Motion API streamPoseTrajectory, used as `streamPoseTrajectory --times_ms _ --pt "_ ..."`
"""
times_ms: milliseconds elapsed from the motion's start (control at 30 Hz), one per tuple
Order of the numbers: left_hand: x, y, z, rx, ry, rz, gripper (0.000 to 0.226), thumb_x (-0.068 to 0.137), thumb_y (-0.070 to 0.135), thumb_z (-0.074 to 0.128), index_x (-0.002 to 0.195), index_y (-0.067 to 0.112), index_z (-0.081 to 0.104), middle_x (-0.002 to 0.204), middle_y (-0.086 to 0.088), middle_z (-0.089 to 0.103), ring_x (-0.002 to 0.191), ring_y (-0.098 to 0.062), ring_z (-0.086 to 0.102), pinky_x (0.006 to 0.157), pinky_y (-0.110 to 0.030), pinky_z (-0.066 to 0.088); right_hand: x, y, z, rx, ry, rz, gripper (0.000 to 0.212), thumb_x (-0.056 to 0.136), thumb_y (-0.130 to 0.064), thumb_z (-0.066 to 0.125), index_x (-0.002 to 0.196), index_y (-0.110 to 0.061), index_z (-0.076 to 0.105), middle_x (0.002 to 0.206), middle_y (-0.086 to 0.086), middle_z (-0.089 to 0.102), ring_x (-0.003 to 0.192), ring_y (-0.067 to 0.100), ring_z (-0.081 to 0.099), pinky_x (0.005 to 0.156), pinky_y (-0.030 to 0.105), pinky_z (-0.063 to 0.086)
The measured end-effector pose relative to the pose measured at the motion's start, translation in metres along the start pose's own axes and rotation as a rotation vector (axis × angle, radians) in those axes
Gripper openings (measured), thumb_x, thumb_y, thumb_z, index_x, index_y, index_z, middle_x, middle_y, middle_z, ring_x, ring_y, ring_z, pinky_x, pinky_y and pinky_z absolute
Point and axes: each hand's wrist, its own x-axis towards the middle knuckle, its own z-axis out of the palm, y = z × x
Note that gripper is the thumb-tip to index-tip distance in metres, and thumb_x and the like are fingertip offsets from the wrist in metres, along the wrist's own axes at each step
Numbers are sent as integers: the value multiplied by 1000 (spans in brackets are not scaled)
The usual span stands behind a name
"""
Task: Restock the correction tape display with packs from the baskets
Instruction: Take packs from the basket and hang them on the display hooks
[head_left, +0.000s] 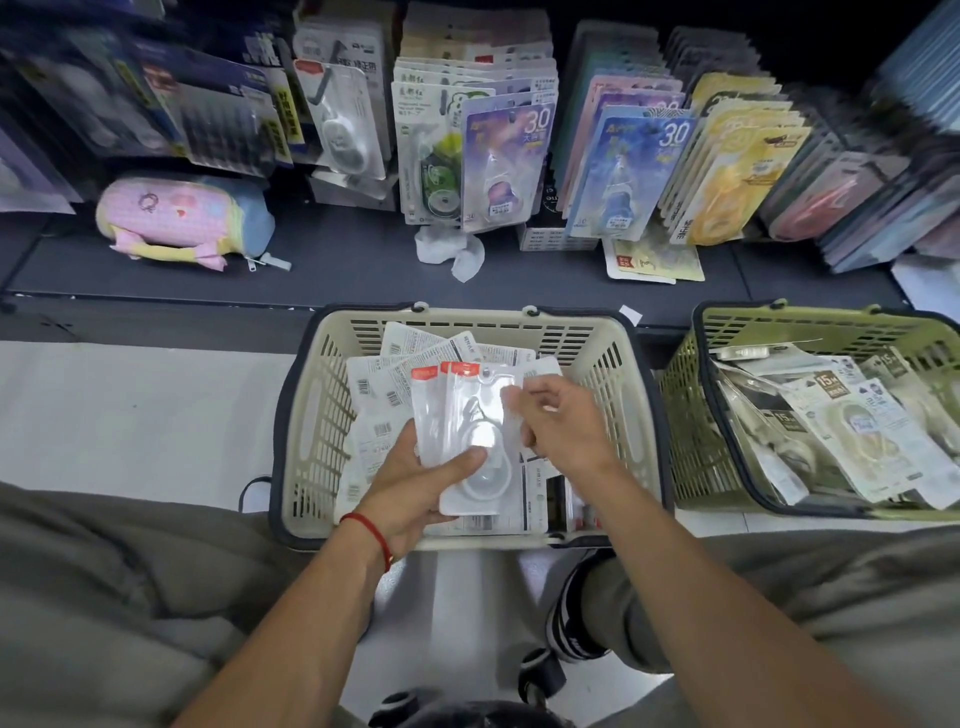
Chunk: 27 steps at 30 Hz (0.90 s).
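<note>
Left hand (415, 486), marked by a red cord at the wrist, grips a fanned stack of white correction tape packs (462, 431) from below, thumb laid across the clear blister of the front pack. Right hand (558, 423) meets the stack's right edge with fingers curled; whether they pinch the pack edge cannot be told. Both hands sit above the beige basket (322, 415), which stands on the pale floor between the person's knees and holds further white packs (387, 384) lying loose, most showing barcoded backs. To the right, just beside it, a green basket (696, 415) contains a heap of different packs (852, 431) printed with "15". Beyond both baskets runs a dark shelf (337, 260). On it lie a pink and blue pencil case (182, 215) at left, a crumpled white wrapper (449, 252) near centre, and a flat card (654, 260) at right. Behind these stands the correction tape display (509, 156): upright rows of carded packs, including white, purple, blue and yellow fronts, two of them marked "30".
</note>
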Motion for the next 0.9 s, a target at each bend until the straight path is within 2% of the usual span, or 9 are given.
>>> streamPoseTrajectory --times_ms 100,200,267,333,467,567,667,767,900 --pt "4 0 -10 -89 128 4 76 60 38 101 126 39 63 119 4 78 113 -25 75 92 -61 59 9 15 -30 -428 119 -152 29 98 -11 71 124 -24 68 128 -1 67 100 13 70 93 32 59" --pt "5 4 -16 -197 185 12 75 62 35 96 129 34 61 119 1 79 108 -26 77 83 -56 63 13 41 -56 -983 -219 -200 90 88 -1 73 158 -44 36 174 -12 9 162 19 7 128 47 10" --pt "5 7 -17 -226 188 29 75 63 34 94 130 33 61 118 1 79 106 -25 78 77 -50 63 10 58 -53 -1168 -402 -218 115 84 6 70 162 -52 9 170 -21 -22 157 14 -26 126 51 -4" --pt "4 10 -14 -230 182 44 74 67 33 93 133 33 60 119 1 79 108 -26 77 81 -52 63 9 68 -46 -1234 -366 -260 117 85 15 62 163 -52 5 172 -20 -21 158 16 -27 128 53 1" --pt "0 13 -13 -253 185 89 72 71 32 91 136 33 59 122 1 78 109 -25 77 86 -55 62 9 65 -49 -1188 -210 -367 72 101 -12 63 160 -42 36 174 -16 16 163 22 -4 130 49 3" --pt "-2 17 -17 -294 187 124 74 70 32 91 137 35 59 125 1 77 112 -26 76 87 -58 62 5 42 -56 -843 -82 -426 43 106 -20 59 147 -35 59 160 -10 48 157 12 23 129 37 17" --pt "-1 21 -18 -325 178 167 74 73 28 92 139 36 59 127 -1 76 113 -29 75 85 -66 61 6 -7 -67 -461 130 -447 29 109 -21 56 130 -35 70 122 -11 70 112 -4 59 100 18 48" --pt "-4 35 -10 -224 219 258 77 67 34 99 134 39 61 123 2 78 114 -26 75 86 -63 62 8 -60 -85 -126 121 -428 14 105 -25 64 103 -38 68 82 -12 75 71 7 63 64 28 49" --pt "-9 75 6 -108 110 409 83 67 42 99 139 35 58 127 1 76 118 -24 73 101 -57 57 10 -113 -83 -28 38 -493 16 101 -18 69 90 -28 74 74 -13 73 66 3 60 63 19 48"
